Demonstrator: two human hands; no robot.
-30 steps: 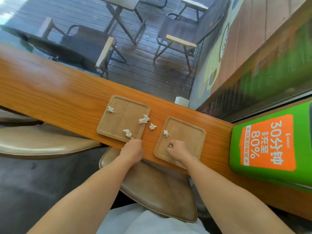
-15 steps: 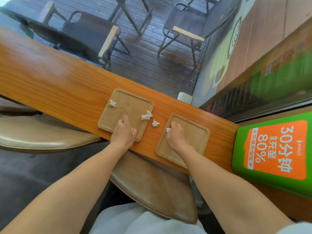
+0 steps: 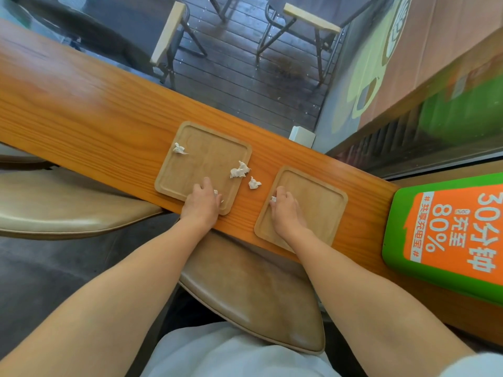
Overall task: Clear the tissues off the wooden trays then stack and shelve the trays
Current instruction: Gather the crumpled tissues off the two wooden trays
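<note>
Two square wooden trays lie side by side on the orange wooden counter (image 3: 95, 123). The left tray (image 3: 201, 156) carries a crumpled tissue (image 3: 179, 149) at its far left and a larger tissue (image 3: 239, 170) on its right rim. Another tissue (image 3: 254, 183) sits on the counter between the trays. My left hand (image 3: 202, 204) covers a tissue scrap (image 3: 217, 192) at that tray's near right corner. On the right tray (image 3: 318, 202), my right hand (image 3: 285, 213) has its fingertips closed on a small tissue (image 3: 273, 199) by the left rim.
A green and orange box (image 3: 449, 235) stands on the counter to the right. Tan padded chair seats (image 3: 253, 295) sit below the counter's near edge. A small white block (image 3: 302, 134) rests at the counter's far edge against the window, with outdoor chairs beyond.
Both hands moved forward from the counter's near edge onto the trays. The left hand came over the near-corner tissue; the right hand slid to the tissue at the right tray's left rim.
</note>
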